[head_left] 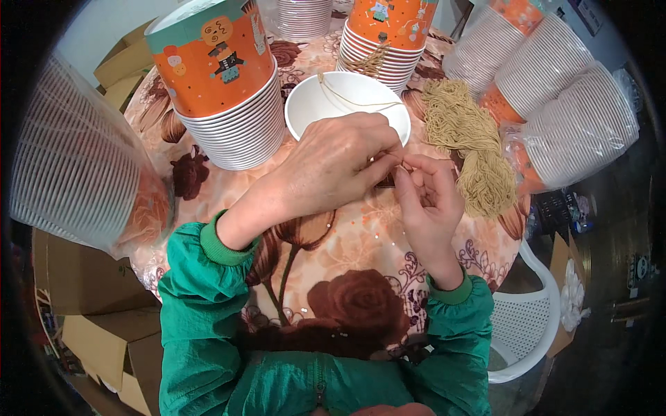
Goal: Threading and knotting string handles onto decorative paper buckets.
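A white paper bucket (305,104) stands tilted in front of me, its open mouth toward me. A thin tan cord (347,97) runs loosely across its inside from the far rim to the right side. My left hand (340,159) covers the bucket's near side, its fingers closed in a pinch by the near right rim. Against those fingertips, my right hand (431,201) pinches with thumb and forefinger, the other fingers curled. Whatever lies between the fingertips is too small and hidden to make out.
Nested orange and white paper buckets (229,132) stand left, with another stack (385,48) behind. Tan cord hanks (472,145) lie right, near plastic-wrapped stacks (569,125). A wrapped stack (83,152) leans at far left. Cardboard boxes (104,333) and a white chair (524,312) flank the flowered tablecloth (361,298).
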{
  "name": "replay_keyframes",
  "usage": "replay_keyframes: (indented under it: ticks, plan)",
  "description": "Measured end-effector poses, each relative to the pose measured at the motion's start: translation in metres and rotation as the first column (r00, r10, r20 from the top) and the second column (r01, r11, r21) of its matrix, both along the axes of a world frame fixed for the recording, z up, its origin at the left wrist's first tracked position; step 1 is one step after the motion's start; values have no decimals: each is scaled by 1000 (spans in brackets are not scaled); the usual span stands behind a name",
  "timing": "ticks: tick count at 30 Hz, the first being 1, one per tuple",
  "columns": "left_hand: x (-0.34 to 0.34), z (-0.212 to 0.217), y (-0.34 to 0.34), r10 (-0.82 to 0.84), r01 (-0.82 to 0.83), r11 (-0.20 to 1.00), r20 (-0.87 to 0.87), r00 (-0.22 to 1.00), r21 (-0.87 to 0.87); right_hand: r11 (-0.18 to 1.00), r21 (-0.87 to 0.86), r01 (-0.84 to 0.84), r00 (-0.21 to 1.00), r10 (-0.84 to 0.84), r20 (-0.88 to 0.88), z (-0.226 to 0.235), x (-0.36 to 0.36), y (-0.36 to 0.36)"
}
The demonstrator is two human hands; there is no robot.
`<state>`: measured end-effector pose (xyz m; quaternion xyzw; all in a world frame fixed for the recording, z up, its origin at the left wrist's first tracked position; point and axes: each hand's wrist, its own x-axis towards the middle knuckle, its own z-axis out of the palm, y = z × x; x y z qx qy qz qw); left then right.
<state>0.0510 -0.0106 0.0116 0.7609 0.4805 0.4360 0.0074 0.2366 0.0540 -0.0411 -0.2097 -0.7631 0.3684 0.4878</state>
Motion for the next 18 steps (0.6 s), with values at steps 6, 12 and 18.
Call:
replay_keyframes:
  ticks: [6, 12, 18]
  plan:
    - [1, 0, -2, 19, -17, 998, 27, 999, -62, 974, 225, 17, 1000, -16, -3, -9, 0, 7]
    - [-9, 3, -5, 94, -95, 987, -15, 995, -127, 990, -132, -47, 999, 43, -29, -8, -6, 2]
    - [-14, 5, -6, 51, -68, 960, -70, 996, -272, 966, -252, -65, 996, 46, -81, -25, -11, 5]
